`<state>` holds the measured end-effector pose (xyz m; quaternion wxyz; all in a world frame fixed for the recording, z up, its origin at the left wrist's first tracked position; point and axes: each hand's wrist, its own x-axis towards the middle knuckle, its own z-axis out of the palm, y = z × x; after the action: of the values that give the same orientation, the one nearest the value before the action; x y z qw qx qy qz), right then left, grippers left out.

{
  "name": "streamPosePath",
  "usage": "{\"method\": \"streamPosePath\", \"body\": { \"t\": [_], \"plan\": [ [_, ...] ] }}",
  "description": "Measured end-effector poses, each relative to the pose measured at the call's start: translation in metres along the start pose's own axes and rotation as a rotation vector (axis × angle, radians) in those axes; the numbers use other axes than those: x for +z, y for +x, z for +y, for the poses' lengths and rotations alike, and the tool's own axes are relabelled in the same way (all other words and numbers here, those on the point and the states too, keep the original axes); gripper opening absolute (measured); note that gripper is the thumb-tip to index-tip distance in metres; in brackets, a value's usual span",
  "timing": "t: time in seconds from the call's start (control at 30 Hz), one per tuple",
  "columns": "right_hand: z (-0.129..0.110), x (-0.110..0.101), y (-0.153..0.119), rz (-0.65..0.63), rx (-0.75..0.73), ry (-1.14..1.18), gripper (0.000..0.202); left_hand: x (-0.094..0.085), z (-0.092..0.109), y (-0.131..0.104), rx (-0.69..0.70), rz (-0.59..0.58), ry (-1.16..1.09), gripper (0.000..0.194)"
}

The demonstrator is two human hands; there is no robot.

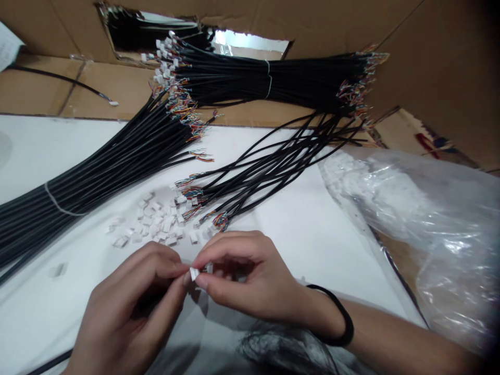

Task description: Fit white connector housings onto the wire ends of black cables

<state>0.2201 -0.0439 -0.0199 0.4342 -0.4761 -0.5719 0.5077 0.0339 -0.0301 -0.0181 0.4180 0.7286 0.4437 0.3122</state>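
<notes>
A small white plug connector (194, 273) is pinched between the thumb and index finger of my right hand (246, 271), low in the middle of the view. My left hand (136, 302) meets it from the left, thumb and index fingertips pressed together against the connector's edge. Whatever lies between those left fingertips is hidden. At the bottom left, a black cable (50, 363) runs under my left hand. Just beyond my hands lies a loose pile of white connectors (156, 221). Beside it are the stripped, coloured wire ends (191, 192) of several loose black cables (269, 161).
A tied bundle of black cables (105, 161) spans the left of the white table (312, 239). Another tied bundle (250, 78) lies at the back, against a cardboard wall (332, 26) with a cut-out. Clear plastic bags (441, 219) crowd the right side.
</notes>
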Motion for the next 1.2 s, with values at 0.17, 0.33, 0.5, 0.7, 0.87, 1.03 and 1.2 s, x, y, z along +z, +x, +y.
{"method": "streamPosePath", "body": {
  "t": [0.17,0.33,0.5,0.7,0.87,1.03,1.2],
  "plan": [
    [0.0,-0.001,0.0,-0.007,-0.01,-0.008,0.013,-0.002,-0.002,0.002,0.012,-0.015,0.054,0.011],
    [0.0,0.0,0.0,-0.002,0.028,0.017,0.014,-0.004,-0.001,0.003,-0.001,-0.059,0.066,0.009],
    [0.0,0.001,-0.001,-0.004,0.115,0.062,0.014,-0.001,0.004,0.002,-0.101,-0.049,-0.003,0.009],
    [0.0,0.001,-0.001,0.014,0.046,-0.007,0.015,-0.003,0.002,0.003,-0.015,-0.046,0.062,0.01],
    [0.002,0.002,0.0,0.0,-0.044,-0.049,0.017,-0.006,-0.003,0.006,0.12,-0.108,0.13,0.013],
    [0.005,0.002,0.002,-0.002,-0.124,-0.054,0.014,-0.007,-0.007,0.007,0.176,-0.095,0.167,0.014],
    [0.006,0.002,0.002,0.004,-0.161,-0.048,0.011,-0.008,-0.008,0.006,0.172,-0.107,0.163,0.013]
  ]
}}
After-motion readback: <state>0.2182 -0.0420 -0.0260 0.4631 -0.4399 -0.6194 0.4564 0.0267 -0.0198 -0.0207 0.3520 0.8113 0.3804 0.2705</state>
